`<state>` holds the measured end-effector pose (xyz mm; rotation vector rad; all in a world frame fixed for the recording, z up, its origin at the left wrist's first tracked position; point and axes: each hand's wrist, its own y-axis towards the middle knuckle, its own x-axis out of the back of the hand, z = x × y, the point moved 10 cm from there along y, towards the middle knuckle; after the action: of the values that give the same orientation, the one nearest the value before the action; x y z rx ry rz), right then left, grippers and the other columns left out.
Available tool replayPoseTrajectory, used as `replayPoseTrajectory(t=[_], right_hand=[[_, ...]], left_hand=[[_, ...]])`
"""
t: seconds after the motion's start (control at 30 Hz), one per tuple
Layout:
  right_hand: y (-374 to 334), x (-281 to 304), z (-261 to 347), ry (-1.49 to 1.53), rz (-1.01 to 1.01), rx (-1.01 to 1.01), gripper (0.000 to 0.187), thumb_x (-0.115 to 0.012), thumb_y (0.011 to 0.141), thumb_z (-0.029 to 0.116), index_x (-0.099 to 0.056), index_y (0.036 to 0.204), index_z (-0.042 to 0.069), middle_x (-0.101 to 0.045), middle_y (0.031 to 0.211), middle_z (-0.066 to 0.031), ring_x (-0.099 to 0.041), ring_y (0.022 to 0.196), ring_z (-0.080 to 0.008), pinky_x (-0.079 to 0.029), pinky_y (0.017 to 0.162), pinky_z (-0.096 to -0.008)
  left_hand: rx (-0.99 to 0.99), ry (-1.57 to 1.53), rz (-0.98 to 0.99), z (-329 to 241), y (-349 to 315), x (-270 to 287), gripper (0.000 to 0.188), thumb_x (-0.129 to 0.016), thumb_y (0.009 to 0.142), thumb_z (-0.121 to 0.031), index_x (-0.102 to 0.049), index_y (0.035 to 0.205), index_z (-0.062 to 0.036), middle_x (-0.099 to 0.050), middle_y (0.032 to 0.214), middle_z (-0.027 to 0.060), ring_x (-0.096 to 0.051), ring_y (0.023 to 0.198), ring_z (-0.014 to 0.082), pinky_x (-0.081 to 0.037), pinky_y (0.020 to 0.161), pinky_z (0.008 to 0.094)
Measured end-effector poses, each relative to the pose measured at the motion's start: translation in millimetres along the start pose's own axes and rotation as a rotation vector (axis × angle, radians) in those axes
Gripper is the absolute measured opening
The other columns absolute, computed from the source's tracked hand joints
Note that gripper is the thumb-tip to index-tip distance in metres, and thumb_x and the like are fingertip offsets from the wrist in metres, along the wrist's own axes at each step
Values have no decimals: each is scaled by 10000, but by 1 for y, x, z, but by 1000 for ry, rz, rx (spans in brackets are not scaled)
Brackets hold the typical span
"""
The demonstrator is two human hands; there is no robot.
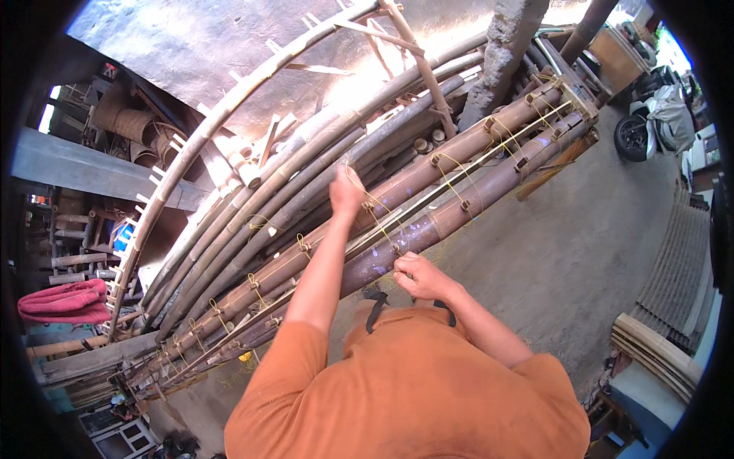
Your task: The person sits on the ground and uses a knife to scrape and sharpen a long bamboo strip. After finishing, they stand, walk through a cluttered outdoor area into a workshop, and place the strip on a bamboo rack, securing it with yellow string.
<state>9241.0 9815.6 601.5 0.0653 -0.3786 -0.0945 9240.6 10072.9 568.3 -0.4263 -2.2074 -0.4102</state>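
In front of me lies a long frame of two thick brown bamboo poles, the far pole and the near pole. Short wooden pegs stick through both, with thin yellow cord looped around them. My left hand, slightly blurred, is raised past the far pole and closed on a length of yellow cord. That cord slants across the frame toward my right hand. Fingers curled, my right hand is at the near edge of the near pole, close to a peg, pinching the cord's lower part.
Behind the frame, several long bamboo poles lie beside a curved pole with short pegs. A rough post stands at the back. A covered motorcycle is at right, bamboo slats lower right, a pink towel at left.
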Motion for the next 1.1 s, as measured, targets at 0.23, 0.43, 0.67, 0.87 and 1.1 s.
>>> replayPoseTrajectory(t=[0.23,0.43,0.67,0.87,1.1], right_hand=[[-15,6,-39,404,-238,-326,190,-577,947,172,-665,877,19,-668,840,-78,-624,838,-185,-498,799,-327],[-73,13,-133,895,-735,-801,346,-549,985,440,-591,882,112,-697,981,-65,-635,964,-200,-481,934,-387],[-88,-21,-173,437,-465,-996,813,-156,941,761,-611,971,88,-654,1029,-82,-580,1018,-239,-392,948,-369],[-80,-41,-160,577,-679,-1032,806,-180,939,763,-584,978,67,-618,938,-72,-554,840,-195,-418,782,-326],[-83,-78,-147,697,-688,-876,534,-360,1021,584,-445,794,109,-388,671,17,-349,566,-112,-307,517,-261]], left_hand=[[65,-254,183,32,-2,76,320,-619,942,-262,-565,1166,-39,-681,895,175,-682,825,272,-522,748,398],[279,171,-164,229,-126,323,402,-656,915,-358,-606,1153,-39,-633,1113,170,-619,1000,288,-494,886,410],[376,373,145,324,-281,362,656,-661,785,-674,-694,1108,-104,-587,1188,147,-509,1186,323,-310,1068,457],[201,215,-102,327,-279,375,512,-741,749,-606,-690,965,-144,-457,997,89,-434,1039,297,-268,1013,424],[292,83,371,358,-237,335,469,-692,804,-618,-705,998,-192,-571,1116,85,-502,1166,275,-312,1017,477]])
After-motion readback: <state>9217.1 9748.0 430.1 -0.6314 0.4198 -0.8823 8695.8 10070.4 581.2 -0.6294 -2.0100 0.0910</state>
